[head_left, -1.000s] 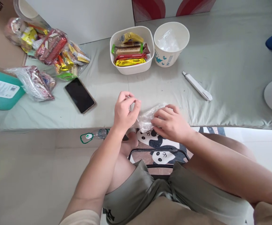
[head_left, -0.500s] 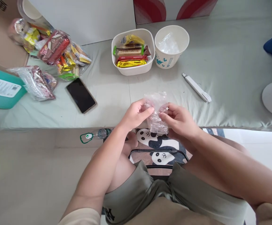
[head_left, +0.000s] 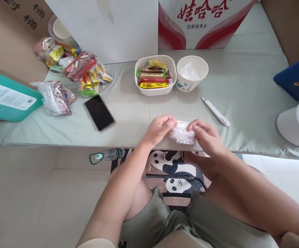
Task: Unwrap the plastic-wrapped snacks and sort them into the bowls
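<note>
Between my hands, near the front edge of the cloth-covered surface, is a crumpled clear plastic bag [head_left: 183, 133]. My left hand [head_left: 161, 129] pinches its left upper side between thumb and fingers. On the other side my right hand [head_left: 206, 135] grips the right edge with thumb and forefinger. Beyond the hands stands a white tub [head_left: 155, 92] of wrapped snack bars [head_left: 153, 74]. Touching or close beside it is a paper cup [head_left: 190, 84] with crumpled clear plastic [head_left: 189, 71] inside. A white utility knife [head_left: 215, 112] lies past my right hand.
A phone [head_left: 99, 113] lies to the left, near packaged snacks [head_left: 81, 67] and a plastic-wrapped packet [head_left: 56, 98]. A teal jug [head_left: 12, 96] stands far left. Cartons [head_left: 203, 31] line the back. At right are a white bucket [head_left: 291, 120] and a blue object [head_left: 297, 77].
The bag now looks shorter, its upper part folded down between my hands. The camera view has tilted up and shifted left, showing more of the cartons.
</note>
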`<state>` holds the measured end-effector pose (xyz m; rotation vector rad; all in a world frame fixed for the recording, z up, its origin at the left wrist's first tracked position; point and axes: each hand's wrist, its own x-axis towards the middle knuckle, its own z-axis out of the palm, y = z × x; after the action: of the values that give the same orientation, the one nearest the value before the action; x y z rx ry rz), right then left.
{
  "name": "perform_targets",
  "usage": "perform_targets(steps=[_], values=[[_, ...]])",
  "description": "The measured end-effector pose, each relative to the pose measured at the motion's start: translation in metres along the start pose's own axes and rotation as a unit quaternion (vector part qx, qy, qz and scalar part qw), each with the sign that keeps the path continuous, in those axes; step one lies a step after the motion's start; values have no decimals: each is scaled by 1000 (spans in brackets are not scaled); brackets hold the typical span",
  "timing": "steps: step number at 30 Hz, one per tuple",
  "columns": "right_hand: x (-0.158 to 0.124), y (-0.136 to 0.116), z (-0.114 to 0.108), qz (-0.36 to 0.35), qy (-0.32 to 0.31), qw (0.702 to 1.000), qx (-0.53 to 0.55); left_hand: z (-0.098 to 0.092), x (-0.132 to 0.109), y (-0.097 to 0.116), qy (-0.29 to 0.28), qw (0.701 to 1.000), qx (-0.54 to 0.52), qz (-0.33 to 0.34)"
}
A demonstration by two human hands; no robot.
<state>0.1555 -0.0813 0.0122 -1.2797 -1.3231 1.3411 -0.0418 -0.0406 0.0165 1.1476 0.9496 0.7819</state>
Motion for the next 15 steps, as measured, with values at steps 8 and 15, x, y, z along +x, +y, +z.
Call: perform_targets(steps=[8,15], values=[[37,-45,-11,-64,213,958,-183,4,9,6,101,993,-33,49],[160,-110,-44,-154,117,775,-602,-5,6,13,109,992,-49,47]])
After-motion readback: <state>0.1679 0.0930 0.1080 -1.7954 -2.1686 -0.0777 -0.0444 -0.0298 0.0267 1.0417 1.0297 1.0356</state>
